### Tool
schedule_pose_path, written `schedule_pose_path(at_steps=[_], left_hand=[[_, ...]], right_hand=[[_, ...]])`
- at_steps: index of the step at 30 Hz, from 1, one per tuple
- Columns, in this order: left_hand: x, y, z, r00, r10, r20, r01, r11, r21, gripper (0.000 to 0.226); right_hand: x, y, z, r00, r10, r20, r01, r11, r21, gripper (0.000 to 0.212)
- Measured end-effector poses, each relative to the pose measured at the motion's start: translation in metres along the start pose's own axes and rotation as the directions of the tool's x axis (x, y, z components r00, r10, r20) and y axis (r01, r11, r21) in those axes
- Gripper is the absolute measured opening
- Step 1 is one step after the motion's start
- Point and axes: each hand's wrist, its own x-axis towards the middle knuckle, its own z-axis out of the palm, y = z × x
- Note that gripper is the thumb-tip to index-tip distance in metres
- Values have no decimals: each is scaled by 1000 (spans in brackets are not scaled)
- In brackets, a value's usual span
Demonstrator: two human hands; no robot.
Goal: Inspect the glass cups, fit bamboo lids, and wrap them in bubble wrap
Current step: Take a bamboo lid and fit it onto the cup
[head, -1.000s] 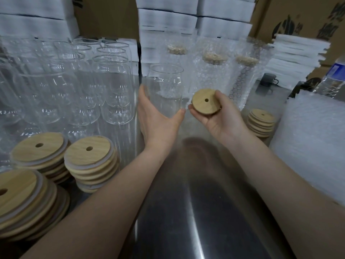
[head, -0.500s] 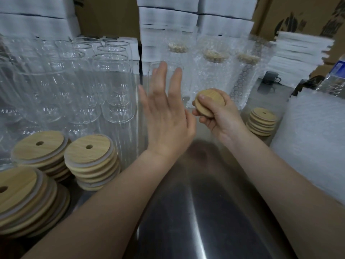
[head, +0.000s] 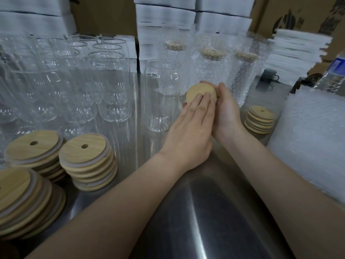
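Observation:
A round bamboo lid [head: 196, 92] sits in my right hand [head: 226, 113], whose fingers curl round its far edge. My left hand [head: 190, 129] lies over the lid with straight fingers, the fingertips resting flat on its top. One empty glass cup [head: 162, 94] stands upright on the steel table [head: 205, 221] just left of both hands, untouched. Three wrapped cups [head: 211, 71] in bubble wrap, lids showing through, stand behind it.
Several bare glass cups [head: 110, 85] crowd the left side. Stacks of bamboo lids [head: 87, 161] sit at the near left, and a smaller lid stack [head: 260, 119] at right. A bubble wrap pile [head: 313, 135] fills the right edge. White boxes [head: 164, 15] and cardboard line the back.
My left hand let go of the glass cup, which now stands on the table, and came down flat on the lid. My right hand turned the lid and moved it slightly closer.

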Motion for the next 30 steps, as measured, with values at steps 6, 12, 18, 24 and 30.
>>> schedule_pose_path(at_steps=[6, 12, 18, 24, 30], left_hand=[[-1, 2, 8, 1000, -22, -2, 22, 1000, 20, 85], [2, -4, 8, 988, -145, -51, 142, 988, -65, 91], [3, -2, 8, 981, -186, -63, 178, 978, -109, 89], [2, 0, 3, 991, -127, -36, 123, 987, -99, 87], [1, 1, 2, 999, -46, 6, 47, 995, -92, 83]], right_hand=[[1, 0, -3, 999, -44, 13, 43, 999, 23, 47], [-4, 4, 8, 995, -97, 26, 97, 995, -2, 27], [-6, 8, 10, 988, -150, 22, 149, 988, 34, 24], [-5, 1, 9, 998, -65, 7, 62, 971, 233, 26], [-6, -7, 6, 994, 54, 91, -85, 916, 392, 27]])
